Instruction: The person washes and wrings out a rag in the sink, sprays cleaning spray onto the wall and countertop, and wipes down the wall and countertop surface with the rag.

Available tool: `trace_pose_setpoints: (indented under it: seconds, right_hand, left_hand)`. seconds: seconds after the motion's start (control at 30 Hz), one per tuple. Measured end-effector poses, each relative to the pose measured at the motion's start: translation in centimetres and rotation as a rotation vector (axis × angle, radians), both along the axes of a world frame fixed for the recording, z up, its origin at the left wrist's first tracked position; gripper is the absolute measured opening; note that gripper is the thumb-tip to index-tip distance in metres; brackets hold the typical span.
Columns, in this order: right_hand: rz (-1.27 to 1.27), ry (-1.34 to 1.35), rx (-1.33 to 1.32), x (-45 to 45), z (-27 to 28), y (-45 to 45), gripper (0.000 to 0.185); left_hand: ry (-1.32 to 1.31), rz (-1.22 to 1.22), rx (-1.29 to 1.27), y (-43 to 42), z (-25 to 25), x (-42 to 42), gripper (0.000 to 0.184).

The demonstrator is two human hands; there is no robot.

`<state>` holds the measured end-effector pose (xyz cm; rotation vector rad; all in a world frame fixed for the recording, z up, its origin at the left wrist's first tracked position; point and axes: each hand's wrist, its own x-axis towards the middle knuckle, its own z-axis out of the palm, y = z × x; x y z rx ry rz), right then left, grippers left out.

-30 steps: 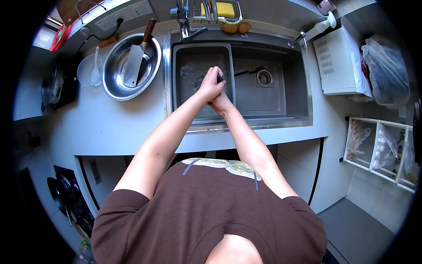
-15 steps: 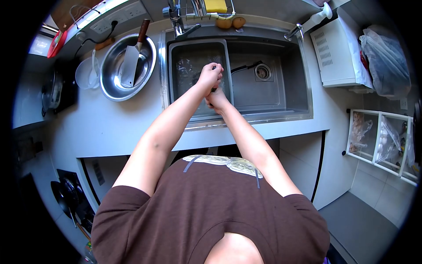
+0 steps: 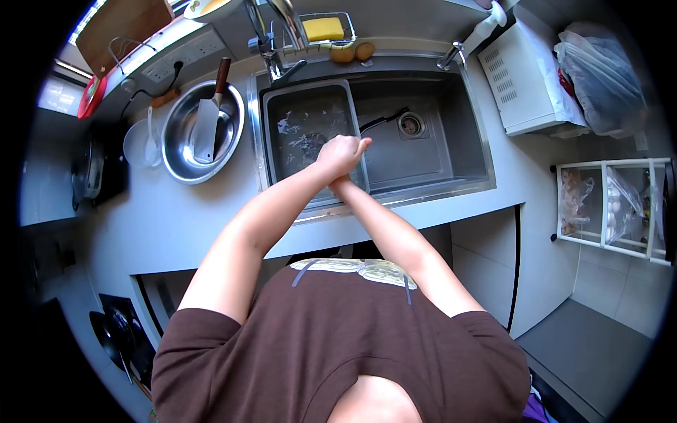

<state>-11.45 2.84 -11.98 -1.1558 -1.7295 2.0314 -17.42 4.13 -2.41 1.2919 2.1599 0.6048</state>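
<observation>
My left hand (image 3: 341, 155) is closed over the left basin (image 3: 268, 134) of the sink, its thumb pointing right. Whatever it grips is hidden. Just below, my right hand (image 3: 340, 183) is mostly covered by the left wrist, and its fingers do not show. The two hands are crossed and close together near the divider between the basins. Water with bright reflections lies in the left basin, and a dark round patch (image 3: 312, 146) shows there beside my left hand.
Left of the sink, a steel bowl (image 3: 169, 137) holds a cleaver (image 3: 206, 130) with a wooden handle. A faucet (image 3: 271, 63), a yellow sponge (image 3: 323, 29) and brown round items (image 3: 364, 51) stand behind. The right basin (image 3: 402, 158) has a drain. A white appliance (image 3: 529, 88) stands at right.
The view has shifted slightly. My left hand has turned and come lower over the right one. The dark thing that showed between the hands is now hidden.
</observation>
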Motion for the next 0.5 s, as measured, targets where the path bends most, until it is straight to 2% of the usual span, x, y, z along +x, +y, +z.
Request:
trace_pose_setpoints:
  seconds: [0.17,0.23,0.27,0.3,0.37,0.43,0.5]
  right_hand:
    - [-0.113,0.142,0.426,0.9,-2.3,-0.5,0.030]
    - [-0.130,0.183,0.517,1.2,-1.9,0.2,0.032]
    - [-0.122,0.184,0.540,1.7,-1.6,0.4,0.033]
    - [-0.093,0.151,0.539,2.2,0.0,1.5,0.028]
    - [0.006,0.043,0.509,3.3,3.8,3.1,0.015]
    - [-0.044,0.038,0.546,4.0,5.4,4.3,0.014]
    - [-0.036,-0.031,0.381,5.0,6.3,3.8,0.028]
  left_hand:
    - [0.048,-0.138,0.038,-0.6,1.7,1.1,0.053]
    - [-0.154,0.067,0.259,-0.4,1.3,0.9,0.054]
    - [-0.288,0.162,0.331,0.0,1.2,0.6,0.061]
    - [-0.462,0.214,0.435,0.7,0.2,0.1,0.061]
    - [-1.078,0.452,0.286,1.7,3.7,0.5,0.058]
    - [-1.089,0.422,0.335,2.9,4.5,1.4,0.054]
    - [-1.270,0.452,0.346,2.1,4.2,1.8,0.050]
